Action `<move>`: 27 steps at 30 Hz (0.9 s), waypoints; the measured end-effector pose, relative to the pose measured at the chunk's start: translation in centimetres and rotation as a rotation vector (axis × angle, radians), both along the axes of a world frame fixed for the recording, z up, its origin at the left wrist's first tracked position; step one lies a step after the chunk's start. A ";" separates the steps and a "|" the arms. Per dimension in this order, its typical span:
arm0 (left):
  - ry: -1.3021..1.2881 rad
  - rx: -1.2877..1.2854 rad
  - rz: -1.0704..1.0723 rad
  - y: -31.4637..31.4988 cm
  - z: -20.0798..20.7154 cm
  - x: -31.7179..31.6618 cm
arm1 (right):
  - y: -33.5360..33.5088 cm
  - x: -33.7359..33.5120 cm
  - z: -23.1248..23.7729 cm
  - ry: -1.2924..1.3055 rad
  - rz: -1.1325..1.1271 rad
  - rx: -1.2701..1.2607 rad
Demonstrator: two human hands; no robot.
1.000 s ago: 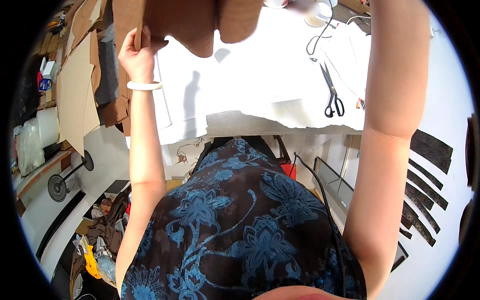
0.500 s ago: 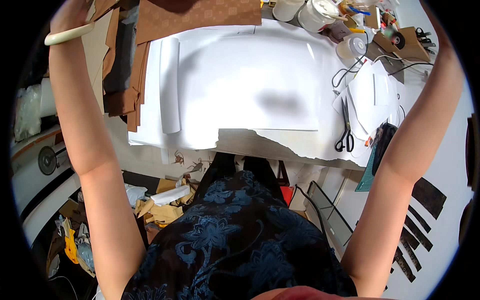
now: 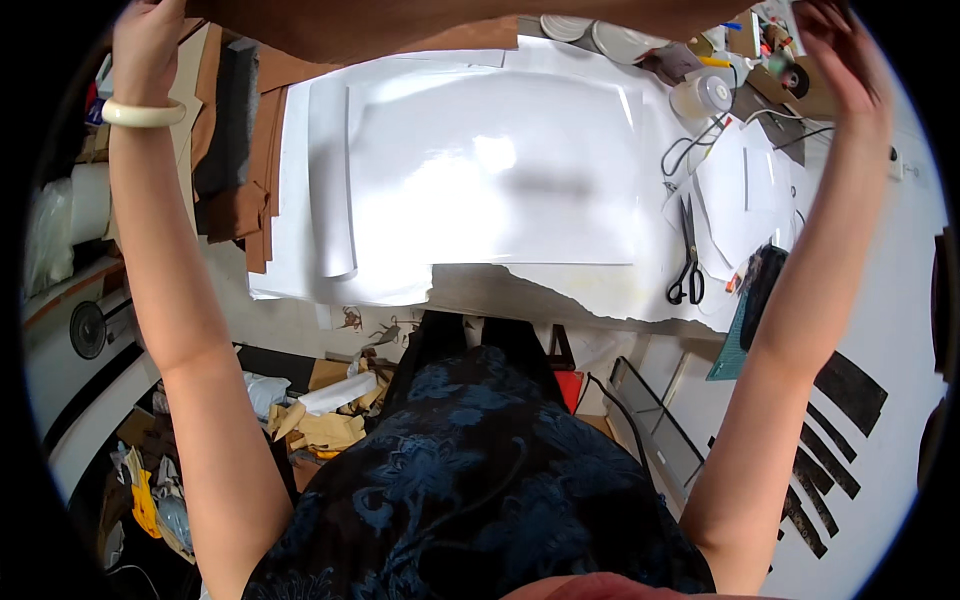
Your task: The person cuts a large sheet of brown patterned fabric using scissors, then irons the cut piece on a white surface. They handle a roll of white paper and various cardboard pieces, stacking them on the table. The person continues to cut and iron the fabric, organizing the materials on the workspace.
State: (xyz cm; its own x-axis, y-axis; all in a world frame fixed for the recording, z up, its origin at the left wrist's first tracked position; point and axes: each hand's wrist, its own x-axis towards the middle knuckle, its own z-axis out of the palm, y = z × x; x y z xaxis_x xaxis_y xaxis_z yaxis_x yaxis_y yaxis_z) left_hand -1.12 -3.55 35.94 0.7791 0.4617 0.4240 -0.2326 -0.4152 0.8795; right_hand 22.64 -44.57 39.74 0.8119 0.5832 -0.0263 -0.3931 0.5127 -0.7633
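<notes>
A brown leather-like sheet (image 3: 440,18) hangs raised across the top of the view, sagging between my two lifted hands. My left hand (image 3: 150,50), with a cream bangle (image 3: 143,114) on its wrist, is closed at the sheet's left end. At the far right my right hand (image 3: 838,60) is up near the sheet's other end, its fingers curled and partly cut off by the upper rim. Under the sheet, a large glossy white sheet (image 3: 480,190) covers the worktable, its left side rolled into a tube (image 3: 333,190).
Black-handled scissors (image 3: 688,260) and cut white papers (image 3: 725,210) lie at the table's right. A lidded jar (image 3: 700,97) and white tubs (image 3: 620,42) stand behind. Brown pieces (image 3: 262,190) are stacked along the left edge. Scraps (image 3: 325,430) cover the floor at lower left.
The brown sheet has been lifted and now spans most of the top edge. Both my hands have come lower into view, the right one moving inward.
</notes>
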 end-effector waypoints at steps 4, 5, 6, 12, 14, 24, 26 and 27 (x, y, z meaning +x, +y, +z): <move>0.227 0.014 0.067 3.6 -2.5 3.1 | -0.4 7.6 -5.2 0.170 -0.013 -0.108; 0.228 0.058 0.027 5.2 -2.7 3.3 | 0.7 8.7 -6.1 0.199 0.008 -0.134; 0.217 0.094 -0.033 5.3 -2.4 3.8 | 1.0 8.6 -6.0 0.218 0.007 -0.167; 0.044 0.454 0.065 2.5 -1.8 -2.3 | -6.4 5.3 -8.1 0.160 -0.051 -0.113; -0.038 0.345 0.015 -0.6 -4.1 -5.3 | -8.2 1.1 -9.2 -0.009 0.063 -0.276; 0.344 0.468 -0.120 -10.7 -21.9 -15.6 | -15.8 -12.2 -29.0 0.266 -0.046 -0.687; 0.470 0.458 -0.125 -11.7 -26.1 -17.8 | -14.4 -14.5 -30.4 0.368 -0.088 -0.863; 0.517 0.446 -0.158 -11.9 -28.5 -18.6 | -15.4 -15.0 -33.1 0.364 -0.077 -0.915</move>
State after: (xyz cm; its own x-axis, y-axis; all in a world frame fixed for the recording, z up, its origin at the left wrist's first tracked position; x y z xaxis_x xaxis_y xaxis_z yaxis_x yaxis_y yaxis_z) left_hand -19.75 -15.42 7.49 0.9754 0.1945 0.1040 0.0821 -0.7577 0.6474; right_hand 7.64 -59.94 6.63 0.6994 0.1596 -0.6967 -0.6730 -0.1812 -0.7171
